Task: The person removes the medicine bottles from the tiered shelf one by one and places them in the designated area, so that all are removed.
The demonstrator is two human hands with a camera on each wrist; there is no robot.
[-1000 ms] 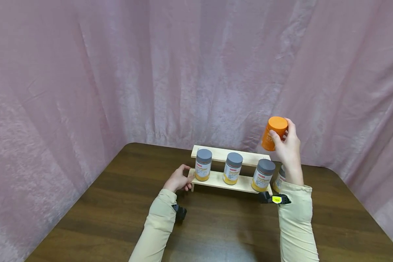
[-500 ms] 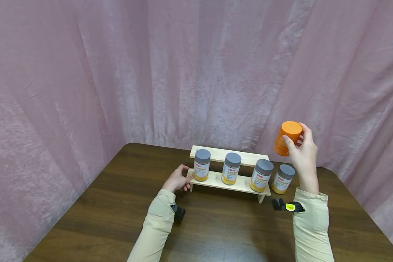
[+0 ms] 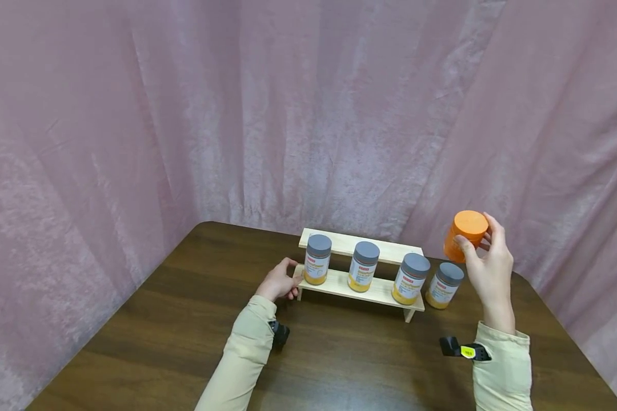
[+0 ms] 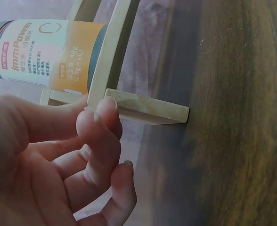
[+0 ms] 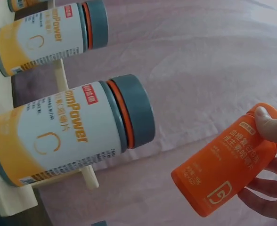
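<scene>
My right hand (image 3: 491,274) grips an orange bottle (image 3: 457,238) by its upper part, raised beyond the right end of a two-tier wooden rack (image 3: 339,279). The right wrist view shows that bottle (image 5: 228,162) tilted, thumb near its lid. At the rack's left end, my left hand (image 3: 277,282) pinches the lower board's edge between thumb and fingers. Three grey-lidded supplement jars stand in a row on that board: a left jar (image 3: 317,262), a middle jar (image 3: 363,269) and a right jar (image 3: 410,281).
Another grey-lidded jar (image 3: 444,287) stands on the brown wooden table (image 3: 339,354), just right of the rack. The rack's upper board (image 3: 375,246) runs behind the jars. A pink curtain (image 3: 308,114) hangs behind the table.
My right hand has moved right, then lowered, with the orange bottle, away from above the rack's right end. The jar beside the rack is now uncovered. My left hand stays in place.
</scene>
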